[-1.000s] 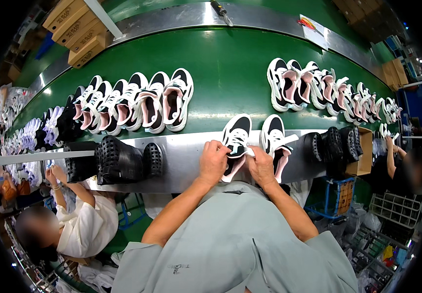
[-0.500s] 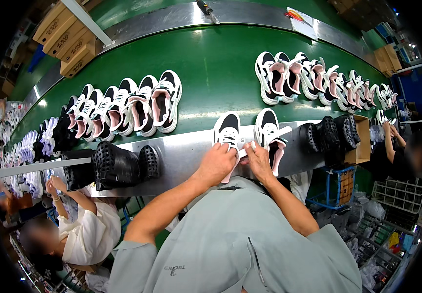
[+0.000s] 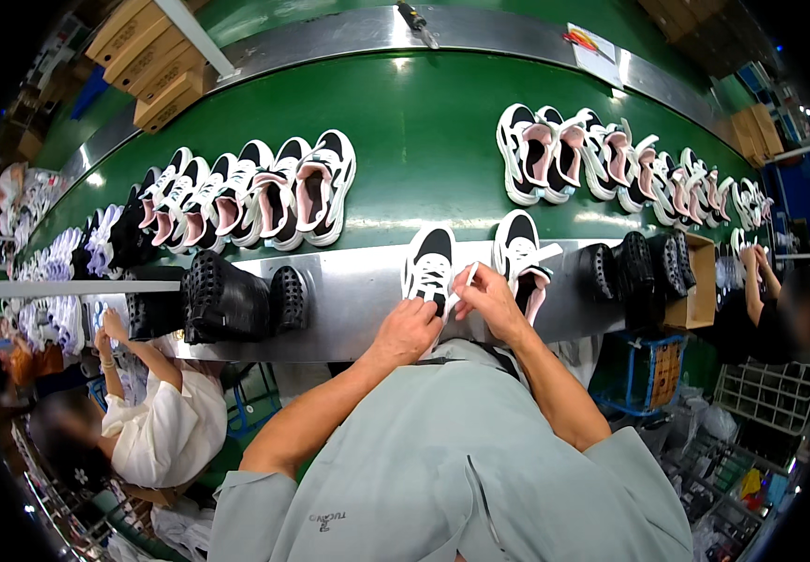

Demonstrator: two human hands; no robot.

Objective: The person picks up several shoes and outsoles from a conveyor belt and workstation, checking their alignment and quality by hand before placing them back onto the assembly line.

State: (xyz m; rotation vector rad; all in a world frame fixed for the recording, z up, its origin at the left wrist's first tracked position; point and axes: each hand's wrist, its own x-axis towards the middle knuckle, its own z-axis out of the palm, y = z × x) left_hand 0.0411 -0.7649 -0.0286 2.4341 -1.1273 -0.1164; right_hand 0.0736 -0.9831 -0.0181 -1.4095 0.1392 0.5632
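At left, on the steel ledge: black boots with studded soles, just nearer than a slanting row of sneakers on the green belt. Farther right, in front of the body: left hand, fingers curled against the heel half of a black-and-white sneaker; exact hold hidden beneath the knuckles, hence impossible to judge. Sneaker located over the ledge, toe toward the belt. Just right of its laces: right hand, thumb and fingertips closed in a narrow pinch, apparently on the end of a white strap.

For good handling, as judged from this pose: brace the sneaker with the left hand, smooth the laces underneath, draw the strap straight without twisting, and press evenly along its length. Beside the right hand: a second sneaker, loose strap jutting rightward; useful as a check on matching angle. At right: more black boots, then a cardboard box.
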